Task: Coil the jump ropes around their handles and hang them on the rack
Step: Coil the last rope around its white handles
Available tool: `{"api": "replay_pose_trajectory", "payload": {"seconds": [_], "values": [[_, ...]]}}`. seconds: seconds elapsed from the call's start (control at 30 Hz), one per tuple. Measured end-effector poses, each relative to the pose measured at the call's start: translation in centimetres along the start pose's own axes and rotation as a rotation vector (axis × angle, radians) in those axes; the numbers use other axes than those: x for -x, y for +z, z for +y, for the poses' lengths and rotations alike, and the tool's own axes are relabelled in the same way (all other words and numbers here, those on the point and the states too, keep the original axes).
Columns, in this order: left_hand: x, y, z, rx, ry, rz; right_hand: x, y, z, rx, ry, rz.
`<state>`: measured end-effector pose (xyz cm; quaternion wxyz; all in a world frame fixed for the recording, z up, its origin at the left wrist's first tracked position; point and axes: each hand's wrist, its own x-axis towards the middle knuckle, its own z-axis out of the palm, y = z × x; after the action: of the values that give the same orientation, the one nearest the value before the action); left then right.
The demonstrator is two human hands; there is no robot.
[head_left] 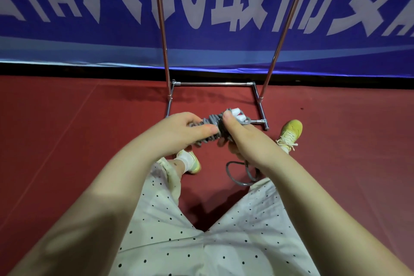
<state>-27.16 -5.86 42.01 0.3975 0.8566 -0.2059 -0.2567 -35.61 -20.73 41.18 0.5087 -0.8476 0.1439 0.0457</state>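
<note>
Holding a grey jump rope (pixel 210 129) at the centre of the frame, both hands work on a bundle already wound many times round its two handles. The left hand (pixel 186 129) pinches the left end of the bundle, thumb lying along the front of the coils and fingers curled behind. The right hand (pixel 235 133) grips the right part, thumb pressed on top of the coils, fingers wrapped underneath; the white handle ends (pixel 237 114) stick out past that thumb toward the upper right. A loose tail of rope (pixel 242 173) hangs below the right hand and loops on the red floor (pixel 67 141) just right of centre, so the winding looks nearly but not fully done.

The cord seems light, soft and springy, likely to uncoil if pressure comes off, and smooth enough to slide along the handles. The best hold, by my judgement, is across the coils themselves, squeezing them against the stiff handles, with the free tail fed in under tension and tucked before letting go. The handles are the only rigid part and should carry the weight when hung.

The metal rack (pixel 212 84) stands just beyond the hands, its base bar in the middle of the frame and its two uprights rising to the top edge before a blue banner (pixel 89 18). Its hanging bar is cut off at the top
</note>
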Motion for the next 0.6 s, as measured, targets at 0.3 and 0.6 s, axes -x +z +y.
{"api": "replay_pose_trajectory", "payload": {"seconds": [0.3, 0.6], "values": [[1.4, 0.1, -0.1, 0.598, -0.112, -0.277, -0.6, -0.1, 0.4, -0.356, -0.031, 0.018], [1.2, 0.8, 0.5, 0.511, -0.069, -0.218, -0.6, -1.9, -0.1, -0.231, -0.135, -0.164]]}}
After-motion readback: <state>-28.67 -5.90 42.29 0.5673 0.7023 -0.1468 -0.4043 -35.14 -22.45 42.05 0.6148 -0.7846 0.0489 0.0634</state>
